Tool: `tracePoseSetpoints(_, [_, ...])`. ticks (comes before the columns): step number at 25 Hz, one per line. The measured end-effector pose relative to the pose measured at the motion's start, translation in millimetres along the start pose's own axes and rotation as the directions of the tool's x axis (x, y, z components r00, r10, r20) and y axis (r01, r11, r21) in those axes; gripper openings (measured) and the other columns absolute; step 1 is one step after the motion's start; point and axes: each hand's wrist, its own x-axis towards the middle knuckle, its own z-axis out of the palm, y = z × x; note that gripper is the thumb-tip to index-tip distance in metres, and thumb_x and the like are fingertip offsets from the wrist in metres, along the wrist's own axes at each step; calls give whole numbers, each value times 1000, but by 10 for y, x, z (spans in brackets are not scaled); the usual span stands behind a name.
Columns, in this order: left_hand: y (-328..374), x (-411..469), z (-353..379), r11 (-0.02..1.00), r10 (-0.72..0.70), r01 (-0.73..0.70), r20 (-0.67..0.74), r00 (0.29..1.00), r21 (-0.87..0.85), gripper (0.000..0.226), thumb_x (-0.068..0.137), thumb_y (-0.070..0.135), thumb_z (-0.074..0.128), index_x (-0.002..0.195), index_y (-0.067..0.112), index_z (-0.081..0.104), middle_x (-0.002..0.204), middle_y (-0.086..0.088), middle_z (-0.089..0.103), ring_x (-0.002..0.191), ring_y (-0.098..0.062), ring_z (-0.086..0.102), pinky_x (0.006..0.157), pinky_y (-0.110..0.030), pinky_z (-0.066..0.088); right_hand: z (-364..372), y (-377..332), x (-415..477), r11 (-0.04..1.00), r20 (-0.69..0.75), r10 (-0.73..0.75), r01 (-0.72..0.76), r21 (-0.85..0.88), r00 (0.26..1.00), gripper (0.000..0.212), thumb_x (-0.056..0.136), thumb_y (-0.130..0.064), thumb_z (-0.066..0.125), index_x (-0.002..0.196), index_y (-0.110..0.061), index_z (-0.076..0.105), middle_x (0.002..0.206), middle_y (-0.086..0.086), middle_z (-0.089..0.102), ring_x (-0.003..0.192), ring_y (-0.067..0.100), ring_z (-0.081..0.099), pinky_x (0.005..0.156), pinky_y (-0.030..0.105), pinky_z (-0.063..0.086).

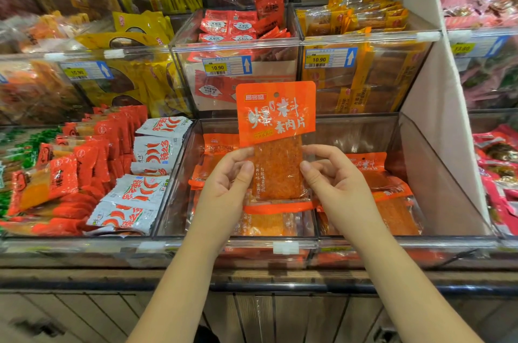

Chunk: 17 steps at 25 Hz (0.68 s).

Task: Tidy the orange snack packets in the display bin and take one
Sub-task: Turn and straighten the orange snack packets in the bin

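— Forearms rose from the near edge, over the wooden cabinet front (84, 314), didn't they? What were the hands doing?
— The left hand (224, 183) pinched the left edge of the orange packet (276, 129) between its thumb and curled fingers. The right hand (333, 183) pinched the right edge the same way.
— And where was that packet?
— It was held upright above the clear display bin (238, 241), printed header on top, with its see-through lower half between the two hands.
— What lay in the bin?
— More orange packets (392, 211), flat and overlapping, under the hands and off to the right.
— And beside it?
— Just left was a bin of white chilli packets (140, 194), with red packets (84, 163) further left.
— Farther back?
— There was a higher row of clear bins. One held red sachets (229, 24) above a yellow price tag (217, 67) reading 10.90. The one to its right held yellow-orange packs (361, 17).
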Motion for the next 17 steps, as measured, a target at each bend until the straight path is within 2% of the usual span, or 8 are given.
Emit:
tracePoseSetpoints(3, [11, -7, 3, 1000, 12, -12, 20, 1000, -9, 27, 99, 35, 53, 124, 35, 63, 117, 1, 73, 113, -20, 69, 92, -46, 58, -4, -8, -3, 1000, 1, -3, 3, 6, 1000, 16, 99, -33, 63, 113, -40, 65, 94, 7, 72, 94, 28, 70, 86, 57, 57])
tracePoseSetpoints(5, [22, -13, 6, 1000, 17, -17, 18, 1000, -9, 25, 99, 34, 52, 122, 36, 62, 115, 3, 73, 111, -20, 70, 86, -40, 59, -10, -14, -10, 1000, 5, -3, 3, -13, 1000, 13, 99, -34, 63, 111, -39, 65, 96, 5, 72, 94, 25, 70, 86, 56, 58])
tracePoseSetpoints(7, [23, -16, 2, 1000, 19, -19, 17, 1000, -11, 24, 99, 35, 53, 120, 40, 63, 114, 4, 73, 110, -20, 70, 87, -43, 59, -7, -42, -20, 1000, 5, 1, -1, -22, 1000, 15, 99, -33, 62, 113, -38, 64, 95, 4, 72, 92, 25, 69, 84, 55, 58])
tracePoseSetpoints(10, [7, -25, 7, 1000, 2, -2, 10, 1000, 18, 23, 99, 35, 54, 121, 40, 62, 115, 7, 72, 106, -25, 69, 86, -48, 60, 19, -78, -33, 998, 30, 10, -12, 66, 1000, 45, 94, -35, 65, 136, -38, 51, 103, -1, 72, 99, 14, 72, 88, 43, 62])
tracePoseSetpoints(12, [8, -37, 23, 1000, -4, 4, 17, 1000, 22, 23, 98, 35, 56, 120, 36, 60, 113, 7, 73, 97, -19, 70, 72, -35, 60, 22, -90, -50, 994, 62, -10, 3, 105, 998, 70, 90, -33, 69, 150, -46, 35, 113, -3, 69, 106, 14, 71, 89, 35, 61])
tracePoseSetpoints(13, [6, -42, 29, 1000, -3, 3, 27, 1000, 18, 23, 97, 35, 57, 120, 35, 60, 111, 7, 73, 92, -13, 69, 68, -28, 56, 20, -92, -53, 995, 91, -35, 27, 95, 995, 74, 91, -31, 70, 151, -50, 33, 120, -6, 66, 110, 13, 69, 89, 33, 60])
tracePoseSetpoints(15, [3, -47, 46, 999, 5, -7, 37, 999, 52, 18, 98, 31, 60, 116, 34, 60, 103, 10, 72, 84, -4, 66, 65, -23, 53, 23, -103, -46, 998, 162, -62, 56, 41, 985, 67, 92, -31, 71, 147, -54, 40, 133, -22, 59, 120, 6, 62, 93, 32, 59])
tracePoseSetpoints(17, [6, -63, 83, 988, 23, -24, 6, 1000, 156, 15, 100, 26, 61, 113, 34, 59, 94, 15, 69, 76, -1, 66, 62, -26, 55, 28, -77, -26, 999, 185, -47, 44, 19, 982, 59, 94, -29, 71, 143, -52, 47, 135, -32, 55, 126, 0, 57, 99, 37, 57])
